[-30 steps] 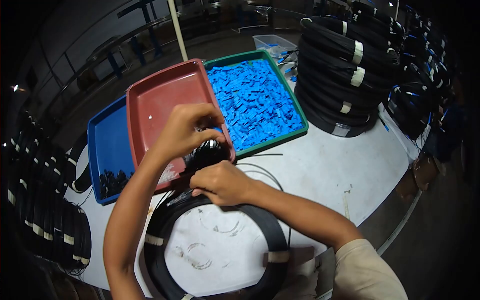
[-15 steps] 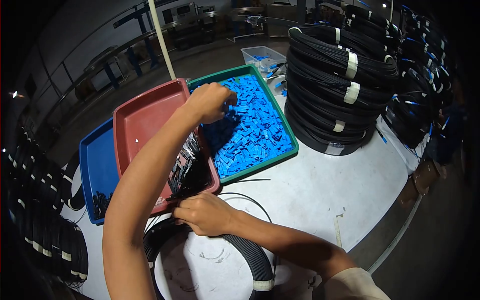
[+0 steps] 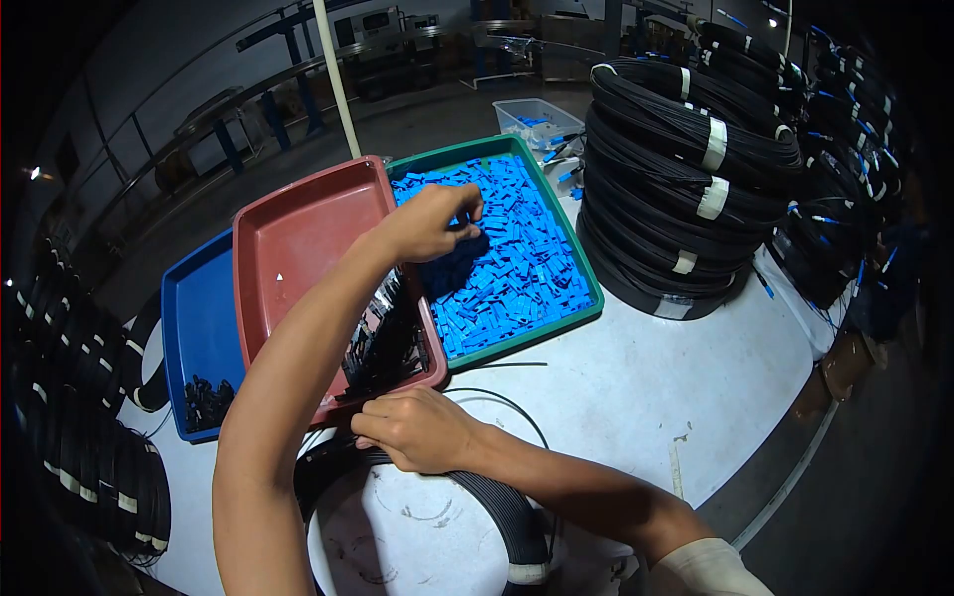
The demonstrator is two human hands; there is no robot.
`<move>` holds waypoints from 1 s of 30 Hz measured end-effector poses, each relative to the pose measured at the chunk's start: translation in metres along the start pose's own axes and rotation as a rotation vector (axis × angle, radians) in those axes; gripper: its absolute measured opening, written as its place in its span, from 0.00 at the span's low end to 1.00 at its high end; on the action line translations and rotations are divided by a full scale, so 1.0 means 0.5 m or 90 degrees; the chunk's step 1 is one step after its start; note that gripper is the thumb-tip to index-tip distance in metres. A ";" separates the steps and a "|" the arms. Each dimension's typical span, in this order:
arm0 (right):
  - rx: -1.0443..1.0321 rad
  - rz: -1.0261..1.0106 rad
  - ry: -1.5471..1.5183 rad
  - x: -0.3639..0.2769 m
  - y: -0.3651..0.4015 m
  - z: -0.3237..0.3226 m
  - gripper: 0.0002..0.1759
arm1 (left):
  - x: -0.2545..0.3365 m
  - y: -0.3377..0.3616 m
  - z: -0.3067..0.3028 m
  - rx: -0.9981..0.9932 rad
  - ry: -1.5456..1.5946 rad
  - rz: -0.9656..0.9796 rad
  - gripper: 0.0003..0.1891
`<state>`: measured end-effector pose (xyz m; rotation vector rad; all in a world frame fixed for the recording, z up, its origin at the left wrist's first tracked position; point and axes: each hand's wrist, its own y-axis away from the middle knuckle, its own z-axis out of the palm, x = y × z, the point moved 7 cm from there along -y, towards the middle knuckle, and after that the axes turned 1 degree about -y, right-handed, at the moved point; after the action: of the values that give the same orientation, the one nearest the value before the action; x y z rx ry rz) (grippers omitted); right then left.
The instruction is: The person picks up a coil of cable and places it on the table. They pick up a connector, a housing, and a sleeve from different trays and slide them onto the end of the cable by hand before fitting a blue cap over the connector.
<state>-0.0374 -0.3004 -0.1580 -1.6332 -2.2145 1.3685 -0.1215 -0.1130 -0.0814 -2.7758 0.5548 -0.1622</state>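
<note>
My left hand hovers over a green tray heaped with small blue plastic pieces. Its fingers are curled, with a gap between thumb and forefinger, and I make out nothing held there. In front of me lies a coil of black cable, bound with pale tape. My right hand is closed on the far side of that coil, just below the red tray. What lies under its fingertips is partly hidden. Black pieces and clear plastic fill the red tray's near right corner.
A blue tray at left holds small black parts. Tall stacked black cable coils stand at right, with more coils behind and at far left. A clear plastic bin sits behind the green tray.
My left hand's thumb and forefinger show a wider gap now, still above the blue pieces. My right hand stays on the coil. The whole view has shifted slightly.
</note>
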 end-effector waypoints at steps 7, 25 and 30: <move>0.015 0.005 -0.014 0.000 -0.003 -0.005 0.09 | 0.018 0.140 -0.086 0.218 0.673 -0.129 0.13; 0.009 -0.011 0.047 -0.022 -0.014 -0.014 0.10 | 0.167 0.707 -0.142 0.423 0.327 -0.381 0.18; -0.094 -0.073 0.182 -0.062 -0.027 -0.008 0.11 | 0.168 0.721 -0.080 0.441 0.701 -0.384 0.18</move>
<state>-0.0316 -0.3232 -0.1332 -1.5988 -2.2417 0.8990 -0.1796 -0.4737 -0.1534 -1.8653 -0.1664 -1.6773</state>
